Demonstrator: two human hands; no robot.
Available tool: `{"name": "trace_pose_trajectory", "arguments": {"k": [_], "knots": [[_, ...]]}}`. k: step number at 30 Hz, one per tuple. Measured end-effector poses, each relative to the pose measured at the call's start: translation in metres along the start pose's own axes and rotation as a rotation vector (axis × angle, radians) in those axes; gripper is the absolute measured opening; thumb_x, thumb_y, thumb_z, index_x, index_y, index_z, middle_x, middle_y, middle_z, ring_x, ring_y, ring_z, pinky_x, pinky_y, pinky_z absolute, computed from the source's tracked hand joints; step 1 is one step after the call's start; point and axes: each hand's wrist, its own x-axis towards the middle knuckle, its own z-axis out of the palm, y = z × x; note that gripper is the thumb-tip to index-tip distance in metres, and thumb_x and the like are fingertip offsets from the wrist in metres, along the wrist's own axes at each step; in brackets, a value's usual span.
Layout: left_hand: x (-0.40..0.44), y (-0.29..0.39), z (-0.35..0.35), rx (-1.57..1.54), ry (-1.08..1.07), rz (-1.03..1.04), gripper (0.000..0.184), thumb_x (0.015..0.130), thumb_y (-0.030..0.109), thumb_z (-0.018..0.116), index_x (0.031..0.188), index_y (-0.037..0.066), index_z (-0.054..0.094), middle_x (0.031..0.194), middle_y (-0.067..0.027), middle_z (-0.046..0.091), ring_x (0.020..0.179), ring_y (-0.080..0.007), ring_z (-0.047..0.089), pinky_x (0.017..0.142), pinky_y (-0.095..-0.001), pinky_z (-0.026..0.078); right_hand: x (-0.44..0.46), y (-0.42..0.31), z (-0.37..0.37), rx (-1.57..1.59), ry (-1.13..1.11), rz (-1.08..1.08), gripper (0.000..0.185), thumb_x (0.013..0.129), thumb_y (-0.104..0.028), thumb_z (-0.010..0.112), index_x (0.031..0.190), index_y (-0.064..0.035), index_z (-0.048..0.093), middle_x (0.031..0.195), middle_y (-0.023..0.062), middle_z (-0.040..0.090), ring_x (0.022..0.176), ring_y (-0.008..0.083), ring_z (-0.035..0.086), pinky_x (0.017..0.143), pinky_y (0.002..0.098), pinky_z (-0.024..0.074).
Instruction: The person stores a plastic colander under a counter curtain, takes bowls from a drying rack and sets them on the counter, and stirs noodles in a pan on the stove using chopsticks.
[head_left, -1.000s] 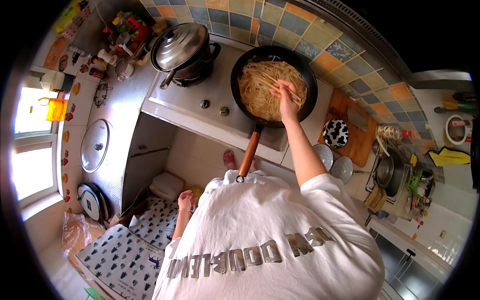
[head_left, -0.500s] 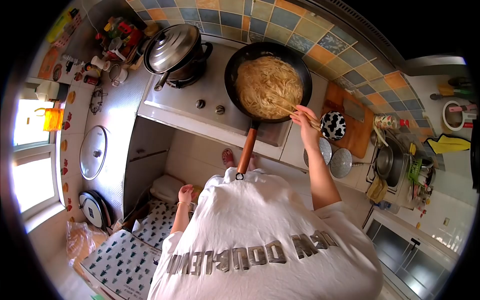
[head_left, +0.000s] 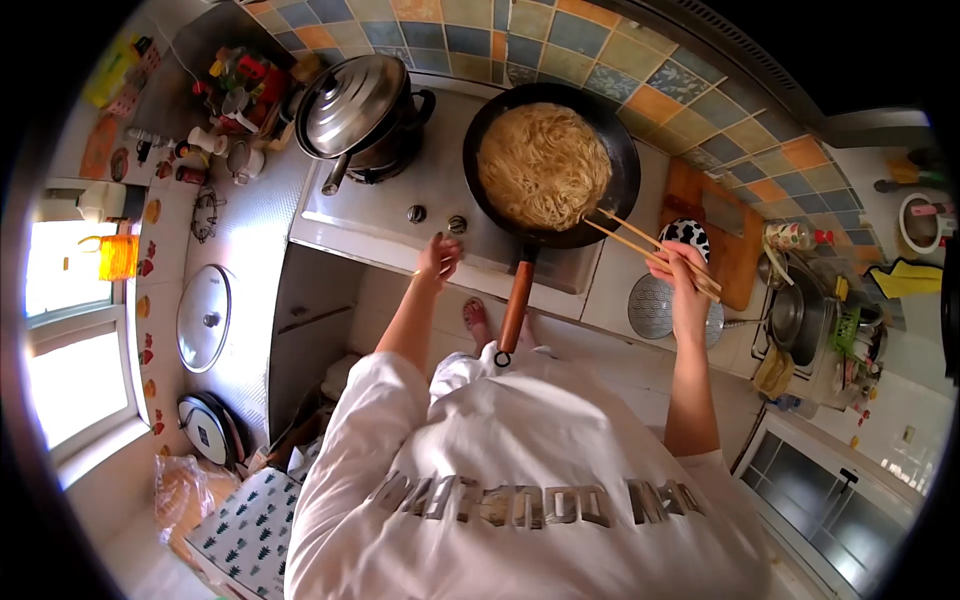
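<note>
Gripping chopsticks (head_left: 639, 235) across the pan's rim (head_left: 633, 165), right fingers (head_left: 677, 267) hover outside, left fingers (head_left: 437, 246) loose near a knob (head_left: 457, 224).

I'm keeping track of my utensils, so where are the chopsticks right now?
In the head view, the chopsticks are right of centre, held in the right hand, tips at the lower right edge of the pan.

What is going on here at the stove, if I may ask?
The person's right grip holds slim wooden chopsticks, their tips at the near right rim of a round black pan with a brown wooden handle. Thin tan noodles lie in the pan. The left grip, holding nothing visible, is beside a round metal knob; contact is unclear. Left of the pan, a dark pot under a domed silver lid sits on the steel stove.
</note>
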Motion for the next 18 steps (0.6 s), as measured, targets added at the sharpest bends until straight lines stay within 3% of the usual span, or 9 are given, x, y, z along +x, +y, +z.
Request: {"name": "trace_pose_trajectory", "arguments": {"k": [2, 5, 11, 18], "knots": [[0.022, 0.015, 0.021, 0.057, 0.025, -0.106, 0.050, 0.091, 0.052, 0.045, 0.088, 0.007, 0.067, 0.072, -0.0001, 0.066, 0.058, -0.0101, 0.058, 0.043, -0.0184, 0.039, -0.007, -0.002, 0.000, -0.008, 0.011, -0.008, 0.021, 0.098, -0.014, 0.048, 0.106, 0.0023, 0.058, 0.094, 0.0133, 0.064, 0.083, 0.0214, 0.068, 0.074, 0.0279, 0.0555], [0.053, 0.017, 0.022, -0.028, -0.190, -0.170, 0.055, 0.091, 0.052, 0.040, 0.078, 0.006, 0.069, 0.073, -0.0039, 0.068, 0.051, -0.0121, 0.057, 0.037, -0.0193, 0.035, -0.015, -0.001, 0.003, 0.021, 0.027, -0.014, 0.021, 0.098, -0.014, 0.047, 0.107, 0.0028, 0.057, 0.095, 0.0139, 0.063, 0.084, 0.0223, 0.068, 0.074, 0.0287, 0.0556], [0.059, 0.021, 0.032, -0.160, -0.060, -0.292, 0.056, 0.092, 0.046, 0.032, 0.082, 0.004, 0.068, 0.078, -0.0057, 0.070, 0.051, -0.0112, 0.057, 0.035, -0.0171, 0.032, -0.022, 0.002, 0.010, 0.064, 0.038, -0.013, 0.021, 0.098, -0.013, 0.047, 0.108, 0.0029, 0.057, 0.096, 0.0139, 0.063, 0.084, 0.0225, 0.068, 0.075, 0.0288, 0.0555], [0.062, 0.015, 0.030, -0.166, -0.068, -0.181, 0.047, 0.095, 0.036, 0.035, 0.090, 0.003, 0.068, 0.083, -0.0072, 0.071, 0.057, -0.0109, 0.062, 0.038, -0.0172, 0.037, -0.022, -0.001, 0.013, 0.067, 0.054, -0.005, 0.021, 0.098, -0.013, 0.047, 0.108, 0.0031, 0.057, 0.096, 0.0139, 0.063, 0.084, 0.0223, 0.068, 0.075, 0.0284, 0.0554]]}}
